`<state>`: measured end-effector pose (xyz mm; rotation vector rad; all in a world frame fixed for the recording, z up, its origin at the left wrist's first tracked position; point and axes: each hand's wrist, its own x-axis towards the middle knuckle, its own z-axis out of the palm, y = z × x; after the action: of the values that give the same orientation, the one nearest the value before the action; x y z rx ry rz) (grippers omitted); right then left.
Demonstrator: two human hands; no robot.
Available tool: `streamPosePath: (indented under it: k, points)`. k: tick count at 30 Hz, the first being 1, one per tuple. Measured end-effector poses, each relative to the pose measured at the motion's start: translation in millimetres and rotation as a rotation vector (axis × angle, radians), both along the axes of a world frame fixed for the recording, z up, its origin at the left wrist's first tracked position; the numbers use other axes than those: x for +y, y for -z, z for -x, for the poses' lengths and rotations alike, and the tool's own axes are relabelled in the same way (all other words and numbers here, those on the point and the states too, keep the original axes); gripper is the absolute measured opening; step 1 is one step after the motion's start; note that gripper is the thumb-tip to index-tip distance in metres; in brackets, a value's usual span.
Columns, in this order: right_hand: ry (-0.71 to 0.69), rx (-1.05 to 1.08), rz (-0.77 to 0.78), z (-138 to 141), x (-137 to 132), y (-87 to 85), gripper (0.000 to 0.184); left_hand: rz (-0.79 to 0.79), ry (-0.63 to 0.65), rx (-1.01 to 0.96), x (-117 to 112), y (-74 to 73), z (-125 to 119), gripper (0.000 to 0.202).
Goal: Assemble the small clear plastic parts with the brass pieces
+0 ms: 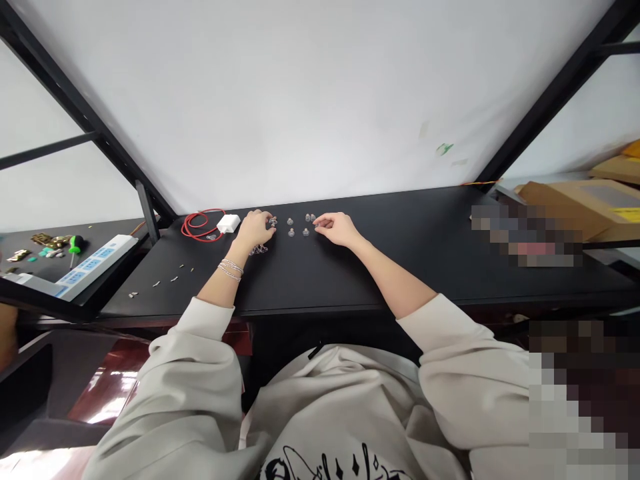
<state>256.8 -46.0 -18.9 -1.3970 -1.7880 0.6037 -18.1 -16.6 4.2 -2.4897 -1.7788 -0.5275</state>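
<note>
Several small clear, knob-like pieces with pinkish tips [291,233] stand in loose rows on the black tabletop [350,273]. At the left end of the rows, my left hand [256,229] has its thumb and index finger closed about one small clear piece [273,223]. More of these pieces [260,249] lie bunched beneath and beside that hand, partly covered by it. My right hand [340,229] pinches another small clear piece at the right end, mostly hidden by the fingertips. Their exact kind is too small to make out.
Left of my hands lie a white charger plug [229,223] and a red cable [186,227]. Tiny metal bits [157,284] are scattered nearer the front left. A power strip [95,270] and a green-handled screwdriver [76,245] lie beyond the left frame post; cardboard boxes [575,207] stand right.
</note>
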Motion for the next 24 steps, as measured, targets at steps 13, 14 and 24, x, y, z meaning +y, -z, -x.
streamPosePath:
  k: [13,14,24]
  points:
    - [0.001,0.004,-0.01,0.4,1.8,2.0,0.016,0.038,0.104,0.01,3.7,2.3,-9.4,0.023]
    - [0.002,0.005,-0.011,0.5,1.8,1.9,0.016,0.048,0.131,0.004,2.6,1.1,-9.4,0.024]
    - [-0.016,0.015,-0.016,-0.5,3.3,4.0,0.017,0.171,0.218,-0.029,-14.7,-10.3,-7.1,0.023]
